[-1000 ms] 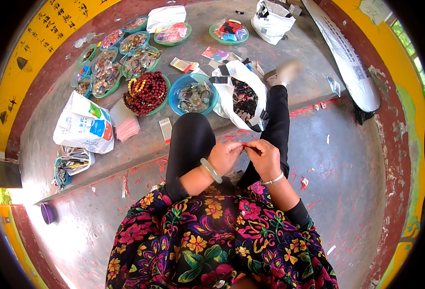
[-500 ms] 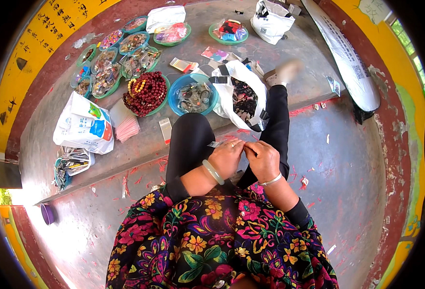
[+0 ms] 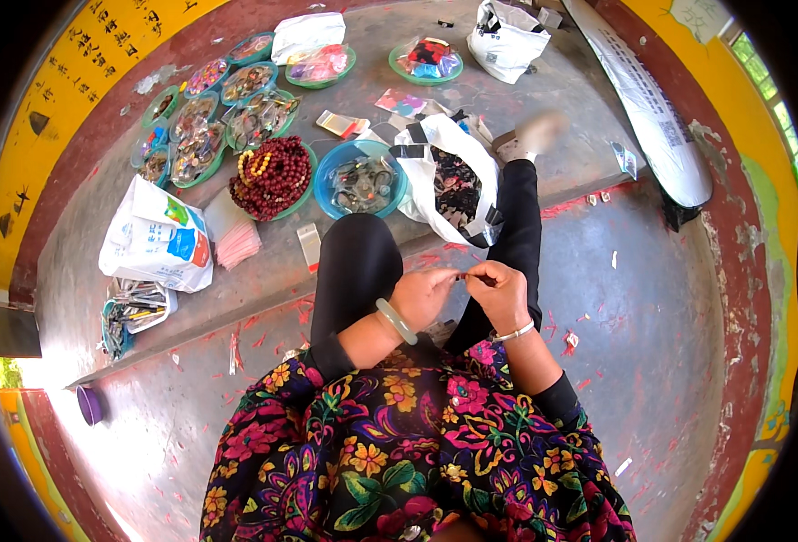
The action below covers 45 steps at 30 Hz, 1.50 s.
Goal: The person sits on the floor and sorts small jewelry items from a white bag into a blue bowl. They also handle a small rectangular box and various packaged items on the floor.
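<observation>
Pinching a small, thin piece between both hands above the lap, the left hand and right hand each keep a narrow fingertip grip on it. Steady wrists and close fingertips would likely help, with the blue bowl and white bag within reach.

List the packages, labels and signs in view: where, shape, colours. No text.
White printed bag: left on the floor, crumpled, blue and orange patches.
White carrier bag: top, black handles.
White open bag: by the knee, dark contents.
Long white banner: right, rolled.
Yellow wall: upper left, black lettering.
</observation>
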Tool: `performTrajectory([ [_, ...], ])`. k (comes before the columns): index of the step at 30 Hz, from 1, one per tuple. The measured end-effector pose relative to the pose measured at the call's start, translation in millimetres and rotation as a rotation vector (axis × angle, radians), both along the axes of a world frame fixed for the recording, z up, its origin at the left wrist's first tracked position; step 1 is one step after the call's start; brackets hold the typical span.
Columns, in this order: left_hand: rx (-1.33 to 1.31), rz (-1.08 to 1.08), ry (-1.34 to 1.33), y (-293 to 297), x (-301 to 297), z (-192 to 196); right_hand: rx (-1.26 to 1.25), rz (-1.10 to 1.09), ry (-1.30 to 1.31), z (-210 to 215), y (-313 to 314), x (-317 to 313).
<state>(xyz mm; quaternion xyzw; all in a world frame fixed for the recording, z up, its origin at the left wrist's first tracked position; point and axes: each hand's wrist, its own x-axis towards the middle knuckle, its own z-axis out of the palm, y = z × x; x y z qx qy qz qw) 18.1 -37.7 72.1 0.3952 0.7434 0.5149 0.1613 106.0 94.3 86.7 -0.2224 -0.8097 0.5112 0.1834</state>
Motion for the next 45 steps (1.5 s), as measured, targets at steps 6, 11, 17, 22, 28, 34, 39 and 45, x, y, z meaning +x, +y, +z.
performTrajectory([
  [6,0.093,-0.063,-0.624,0,-5,-20,-0.530,-0.020,0.026,-18,18,5],
  [11,0.207,0.004,-1.081,2,-8,-33,-0.637,-0.158,0.051,-32,45,25],
  [17,0.258,0.048,-1.152,-4,-15,-43,-0.509,-0.486,0.094,-67,114,89],
  [22,0.274,0.013,-1.201,-2,-17,-48,-0.036,-0.650,-0.220,-131,173,192],
  [28,0.245,0.018,-1.176,-1,-13,-47,0.105,-0.756,-0.811,-140,169,251],
  [34,0.221,0.017,-1.157,0,-12,-50,0.116,-0.571,-1.002,-226,191,315],
  [39,0.209,0.034,-1.151,-3,-12,-51,-0.038,-0.455,-0.945,-250,201,335],
  [45,0.186,0.051,-1.136,-2,-10,-51,-0.312,-0.459,-1.229,-191,191,303],
])
